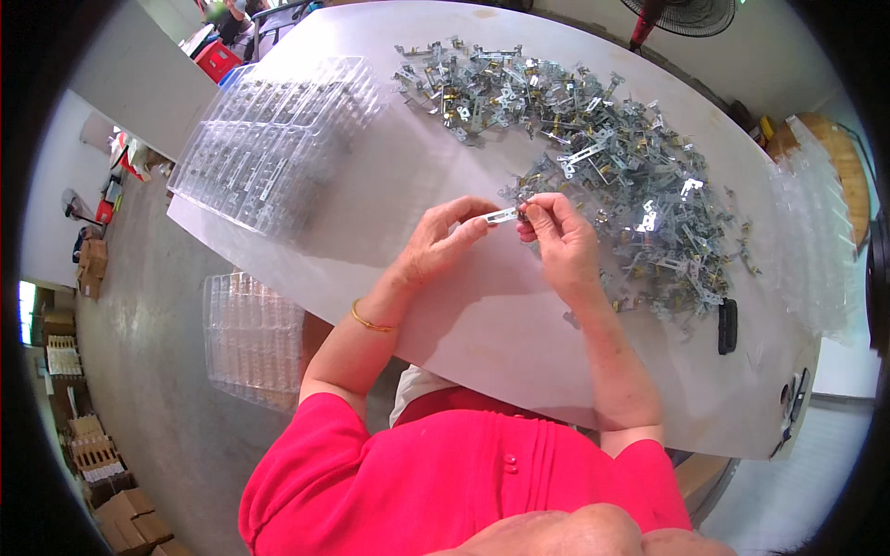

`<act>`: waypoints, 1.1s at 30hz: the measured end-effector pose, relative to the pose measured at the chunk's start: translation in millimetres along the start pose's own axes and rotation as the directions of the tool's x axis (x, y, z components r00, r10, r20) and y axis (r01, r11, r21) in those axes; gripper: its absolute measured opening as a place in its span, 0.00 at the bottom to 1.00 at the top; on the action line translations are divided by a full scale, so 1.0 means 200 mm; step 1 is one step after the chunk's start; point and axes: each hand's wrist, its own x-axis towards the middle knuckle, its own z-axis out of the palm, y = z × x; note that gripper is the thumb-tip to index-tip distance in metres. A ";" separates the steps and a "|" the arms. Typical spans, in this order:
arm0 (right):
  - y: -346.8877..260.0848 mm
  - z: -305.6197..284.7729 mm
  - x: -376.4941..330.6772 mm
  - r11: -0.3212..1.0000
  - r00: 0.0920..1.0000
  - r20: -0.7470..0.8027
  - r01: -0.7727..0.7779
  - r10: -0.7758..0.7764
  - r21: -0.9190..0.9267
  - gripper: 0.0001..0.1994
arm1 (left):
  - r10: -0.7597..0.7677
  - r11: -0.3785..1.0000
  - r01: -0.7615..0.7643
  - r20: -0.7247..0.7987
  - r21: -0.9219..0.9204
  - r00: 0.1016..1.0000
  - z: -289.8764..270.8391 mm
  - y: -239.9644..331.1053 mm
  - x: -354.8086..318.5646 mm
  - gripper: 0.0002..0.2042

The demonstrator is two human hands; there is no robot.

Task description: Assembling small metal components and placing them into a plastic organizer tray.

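Note:
Over the table (445, 296) I hold a small slotted metal bracket (502, 216) between both hands. My left hand (445, 236) pinches its left end between thumb and fingers. At its other end, the fingertips of my right hand (561, 243) are closed on it, covering that part. Just beyond and to the right spreads a big heap of similar metal brackets (593, 153), some with brass-coloured bits. On the left of the table stands a stack of clear plastic trays (269, 148) with metal parts in their compartments.
More clear trays (252, 338) sit below the table's left edge. A black object (728, 326) lies near the heap's right end, with clear plastic sheets (811, 241) beyond it. A fan (686, 14) stands past the far edge. Cardboard boxes (130, 519) line the floor at left.

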 end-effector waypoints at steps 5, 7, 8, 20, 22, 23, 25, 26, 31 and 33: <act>0.00 -0.03 0.01 0.997 0.997 -0.044 0.057 -0.059 -0.044 0.05 | -0.187 0.970 0.214 0.206 -0.115 0.960 -0.01 0.01 0.00 0.16; -0.03 -0.03 0.02 0.809 0.891 -0.117 0.336 -0.439 -0.482 0.04 | -0.171 0.960 0.182 0.069 -0.213 0.983 0.01 -0.01 -0.01 0.14; -0.04 -0.02 0.01 0.809 0.890 -0.119 0.336 -0.440 -0.483 0.04 | -0.169 0.960 0.181 0.071 -0.212 0.983 0.01 -0.02 0.00 0.14; 0.00 0.03 -0.05 0.814 0.956 -0.015 0.240 -0.292 -0.530 0.02 | -0.101 0.994 0.100 -0.038 -0.037 0.994 0.04 -0.06 0.00 0.12; -0.01 0.03 -0.06 0.795 0.955 0.098 0.288 -0.280 -0.534 0.03 | 0.070 0.988 -0.059 -0.069 0.141 0.995 0.05 -0.08 0.00 0.13; 0.00 0.03 -0.06 0.795 0.955 0.096 0.287 -0.280 -0.534 0.03 | 0.070 0.988 -0.060 -0.067 0.141 0.995 0.05 -0.07 0.00 0.13; 0.02 0.04 -0.05 0.775 0.941 0.009 0.284 -0.338 -0.565 0.03 | 0.066 0.981 -0.054 -0.061 0.188 0.996 0.05 -0.06 0.00 0.13; 0.03 0.04 -0.04 0.774 0.941 0.013 0.287 -0.339 -0.564 0.03 | 0.067 0.980 -0.054 -0.065 0.189 0.996 0.05 -0.06 0.00 0.13; 0.03 0.06 -0.06 0.807 0.952 0.096 0.299 -0.292 -0.510 0.03 | -0.060 0.991 0.088 -0.254 0.101 0.965 0.02 -0.06 0.01 0.09; 0.03 0.08 -0.07 0.821 0.955 0.104 0.292 -0.278 -0.490 0.03 | -0.010 0.978 0.081 -0.347 0.190 0.938 0.00 -0.08 0.03 0.09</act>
